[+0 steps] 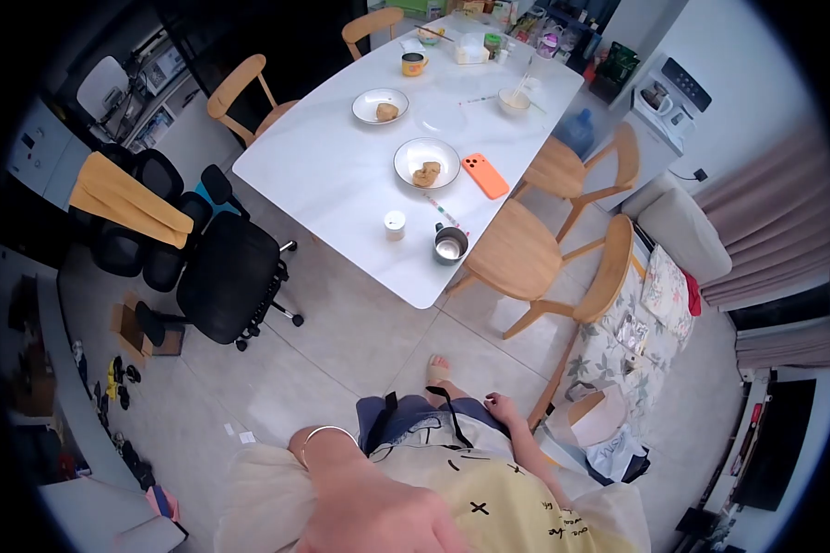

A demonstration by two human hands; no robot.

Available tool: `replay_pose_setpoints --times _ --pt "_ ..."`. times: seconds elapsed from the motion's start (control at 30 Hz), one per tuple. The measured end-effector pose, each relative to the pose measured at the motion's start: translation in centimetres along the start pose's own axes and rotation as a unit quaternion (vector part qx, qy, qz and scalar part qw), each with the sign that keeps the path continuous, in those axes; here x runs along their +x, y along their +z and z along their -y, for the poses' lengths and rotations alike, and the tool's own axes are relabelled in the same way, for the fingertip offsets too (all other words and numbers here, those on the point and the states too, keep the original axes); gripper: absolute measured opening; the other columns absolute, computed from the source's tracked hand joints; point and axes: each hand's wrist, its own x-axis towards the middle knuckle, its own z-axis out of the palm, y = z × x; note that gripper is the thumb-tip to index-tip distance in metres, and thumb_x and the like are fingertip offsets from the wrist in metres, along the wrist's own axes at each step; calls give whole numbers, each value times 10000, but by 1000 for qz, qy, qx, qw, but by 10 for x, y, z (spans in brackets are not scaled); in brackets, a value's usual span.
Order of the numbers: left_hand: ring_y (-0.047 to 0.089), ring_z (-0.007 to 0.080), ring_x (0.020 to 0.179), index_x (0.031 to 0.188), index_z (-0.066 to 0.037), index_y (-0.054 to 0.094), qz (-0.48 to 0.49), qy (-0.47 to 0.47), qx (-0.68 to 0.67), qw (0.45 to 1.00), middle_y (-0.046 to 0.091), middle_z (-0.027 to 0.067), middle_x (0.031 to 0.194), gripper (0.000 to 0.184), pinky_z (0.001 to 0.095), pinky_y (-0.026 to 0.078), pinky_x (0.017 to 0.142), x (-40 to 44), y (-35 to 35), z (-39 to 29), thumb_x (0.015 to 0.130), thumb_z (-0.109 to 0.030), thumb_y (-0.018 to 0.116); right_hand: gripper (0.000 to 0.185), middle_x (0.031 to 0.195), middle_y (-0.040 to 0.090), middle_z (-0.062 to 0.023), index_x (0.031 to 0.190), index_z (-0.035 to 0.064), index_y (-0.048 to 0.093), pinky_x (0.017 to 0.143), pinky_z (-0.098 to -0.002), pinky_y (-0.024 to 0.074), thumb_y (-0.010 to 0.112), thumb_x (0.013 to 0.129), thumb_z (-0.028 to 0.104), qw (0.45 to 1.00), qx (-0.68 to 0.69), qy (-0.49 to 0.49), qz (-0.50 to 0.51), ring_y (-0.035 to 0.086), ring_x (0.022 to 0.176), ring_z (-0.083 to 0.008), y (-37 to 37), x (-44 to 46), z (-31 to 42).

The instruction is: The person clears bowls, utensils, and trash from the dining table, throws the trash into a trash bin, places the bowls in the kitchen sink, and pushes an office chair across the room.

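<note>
My left hand (378,518), with a bracelet at the wrist, is raised close to the camera at the bottom; its fingers are blurred and cut off. My right hand (501,408) hangs low beside my dark shorts, fingers loosely bent and slightly apart, with nothing visible in it. Both hands are away from the white table (341,184). On its near corner stand a dark mug (450,244) and a white cup (395,225). Farther back lie an orange phone (485,176) and two plates (427,153), each holding a piece of brown food.
Wooden chairs (512,249) stand along the table's right side, others at its far left. A black office chair (226,276) with a yellow cloth (129,200) is to the left. A floral daybed (641,346) with bags beside it lies right. A yellow mug (413,64) and bowl (514,103) are farther back.
</note>
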Motion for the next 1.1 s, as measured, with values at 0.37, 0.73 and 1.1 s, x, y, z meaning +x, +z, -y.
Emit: replay_pose_setpoints --times 0.37,0.73,1.1 --pt "417 124 424 517 -62 389 -415 -420 -23 807 414 9 485 429 243 342 422 -113 -93 79 888 -276 392 293 828 619 -131 982 84 572 706 -348 466 519 772 282 998 -20 21 -52 594 795 -263 -132 75 -54" --pt "448 67 475 617 -40 459 -418 -661 108 614 463 -5 501 347 215 364 462 -194 -163 235 881 -264 425 162 749 599 -125 905 14 590 597 -290 456 504 809 111 949 90 -37 -301 576 644 -196 -267 83 -39" --pt "535 167 782 947 -50 514 -583 -680 -60 440 547 89 853 520 291 453 652 -286 -127 527 745 -528 515 592 996 500 -63 1186 61 372 679 -289 425 582 755 408 883 399 41 -245 492 880 -137 -440 217 -196"
